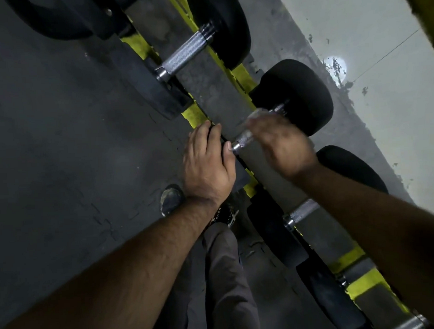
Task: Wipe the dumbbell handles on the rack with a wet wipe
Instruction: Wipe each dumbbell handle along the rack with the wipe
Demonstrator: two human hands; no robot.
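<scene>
I count four dumbbell handles in view along the yellow rack (195, 113): a clear knurled steel one at upper left (185, 55), the one under my hands (244, 138), another lower right (303, 210), and a fourth (412, 324) cut off at the bottom edge. Two hands, one shoe (171, 199) on the dark floor (48, 146), one grey trouser leg (225, 276). My left hand (207, 162) rests flat, fingers spread, on the near black end of the middle dumbbell, not curled around anything. My right hand (282, 144) is blurred and wrapped over that handle; a pale smear (257, 112) at its fingertips may be the wipe, but I cannot tell for sure, so I cannot say what the fingers hold beyond the bar. The handle itself shows only as a short bright knurled stub with a chrome collar between the two hands; the rest is hidden under the right hand. Its far black round head (300, 96) sits against the grey wall side.
</scene>
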